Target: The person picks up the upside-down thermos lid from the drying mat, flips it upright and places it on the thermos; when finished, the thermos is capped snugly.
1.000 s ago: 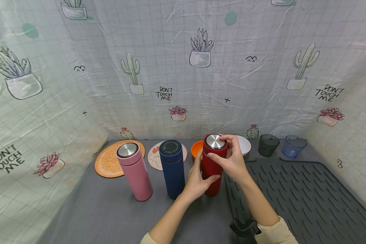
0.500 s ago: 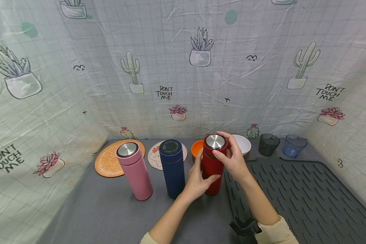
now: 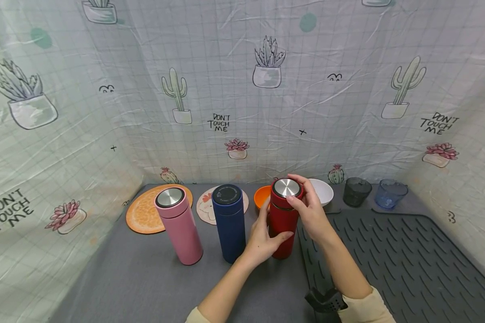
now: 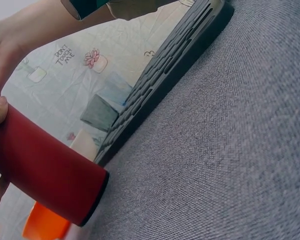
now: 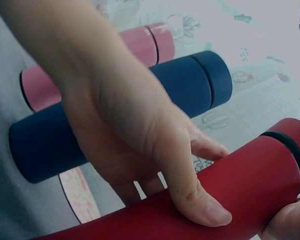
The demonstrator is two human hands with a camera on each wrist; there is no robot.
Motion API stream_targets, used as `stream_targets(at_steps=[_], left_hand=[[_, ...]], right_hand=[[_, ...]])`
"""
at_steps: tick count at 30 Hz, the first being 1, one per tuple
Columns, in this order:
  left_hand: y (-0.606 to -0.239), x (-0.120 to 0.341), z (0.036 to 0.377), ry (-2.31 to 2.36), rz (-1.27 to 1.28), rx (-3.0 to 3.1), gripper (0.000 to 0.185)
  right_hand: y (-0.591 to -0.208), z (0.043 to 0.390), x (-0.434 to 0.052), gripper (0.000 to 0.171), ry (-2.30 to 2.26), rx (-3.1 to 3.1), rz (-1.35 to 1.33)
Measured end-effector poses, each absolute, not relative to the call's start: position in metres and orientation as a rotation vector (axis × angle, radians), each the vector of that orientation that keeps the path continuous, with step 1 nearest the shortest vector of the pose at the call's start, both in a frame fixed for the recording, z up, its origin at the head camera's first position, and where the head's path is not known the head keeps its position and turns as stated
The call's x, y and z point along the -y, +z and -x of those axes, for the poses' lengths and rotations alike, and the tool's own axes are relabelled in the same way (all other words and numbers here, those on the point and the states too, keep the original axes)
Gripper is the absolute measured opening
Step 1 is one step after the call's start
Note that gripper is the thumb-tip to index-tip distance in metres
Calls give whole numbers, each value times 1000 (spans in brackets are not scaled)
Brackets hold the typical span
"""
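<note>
Fingers [image 3: 297, 202] of the right hand [image 3: 312, 214] are curled around the lid [image 3: 286, 188] of the red flask [image 3: 282, 224], pinching its rim from the side; the left hand [image 3: 262, 240] wraps the flask body lower down, thumb [image 5: 190, 190] pressed across the front. The red flask stands upright on the grey tabletop [image 3: 153, 282], at the left edge of the ribbed drying mat [image 3: 396, 260], just beside the blue flask [image 3: 229, 223], with the pink flask [image 3: 178, 225] further left. An orange bowl [image 3: 261, 196] and a white bowl [image 3: 321, 191] sit directly behind it. Risk assessment: if the lower grip slackens while the lid is twisted, the body is likely to rotate with the lid. A sideways pull could tip the flask into the blue flask or the bowls behind. Whether the flask holds liquid cannot be determined.
</note>
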State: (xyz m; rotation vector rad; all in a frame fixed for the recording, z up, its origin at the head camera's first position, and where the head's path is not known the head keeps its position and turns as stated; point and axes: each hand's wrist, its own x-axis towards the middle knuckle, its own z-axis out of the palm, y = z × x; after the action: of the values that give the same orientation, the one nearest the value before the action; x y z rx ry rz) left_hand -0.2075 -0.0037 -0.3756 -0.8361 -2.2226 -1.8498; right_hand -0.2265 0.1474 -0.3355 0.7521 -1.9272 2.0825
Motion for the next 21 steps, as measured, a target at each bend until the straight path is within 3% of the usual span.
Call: stream_targets(at_steps=[14, 21], left_hand=[[-374, 4, 206, -1819, 819, 2245, 86], [-376, 3, 207, -1835, 821, 2231, 86]], right_hand=[[-337, 228, -141, 58, 2133, 1872, -627], [-336, 227, -145, 49, 2096, 1938, -727]])
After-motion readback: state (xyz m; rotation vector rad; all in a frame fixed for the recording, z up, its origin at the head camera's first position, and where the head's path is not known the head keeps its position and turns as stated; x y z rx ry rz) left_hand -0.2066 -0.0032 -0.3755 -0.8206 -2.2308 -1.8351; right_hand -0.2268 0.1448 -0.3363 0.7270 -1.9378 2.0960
